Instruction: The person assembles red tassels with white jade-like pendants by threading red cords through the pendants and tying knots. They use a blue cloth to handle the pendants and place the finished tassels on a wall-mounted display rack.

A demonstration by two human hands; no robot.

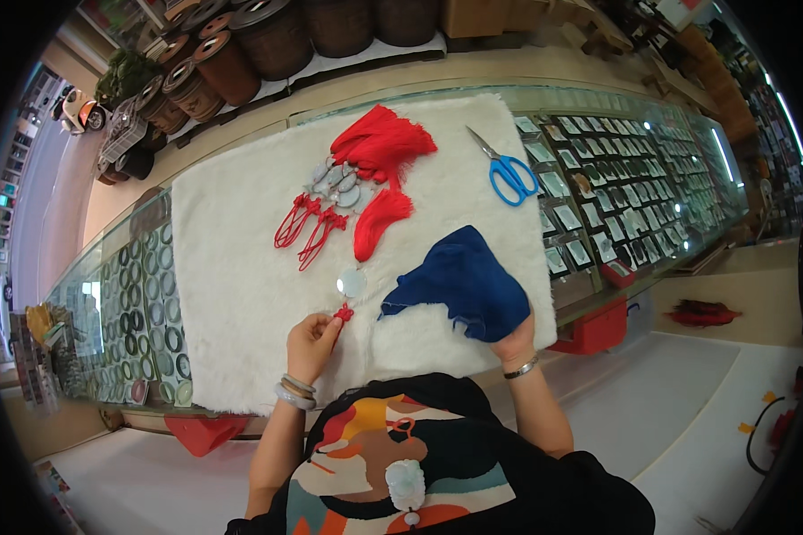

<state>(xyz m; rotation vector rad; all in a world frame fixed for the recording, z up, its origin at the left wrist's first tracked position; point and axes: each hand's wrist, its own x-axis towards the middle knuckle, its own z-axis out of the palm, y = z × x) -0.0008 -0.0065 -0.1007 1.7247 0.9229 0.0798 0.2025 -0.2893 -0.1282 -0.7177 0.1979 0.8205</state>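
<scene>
Between thumb and fingers, my left hand (315,344) pinches the red knotted cord (343,312) of a pendant. The pendant's pale round disc (351,283) lies away from me on the white fluffy cloth (232,223). My right hand (515,341) grips the near right corner of a dark blue cloth (466,281), which spreads over the fluffy cloth; most of its fingers are hidden under the fabric. Farther off lie several red tassels (379,147) with pale carved stone pieces (337,183) and red cord loops (308,227).
Blue-handled scissors (511,181) lie at the far right of the white cloth, blades pointing away. The glass counter holds rows of bangles (143,303) on the left and small pieces on cards (611,187) on the right. Brown lidded pots (272,40) stand beyond the counter.
</scene>
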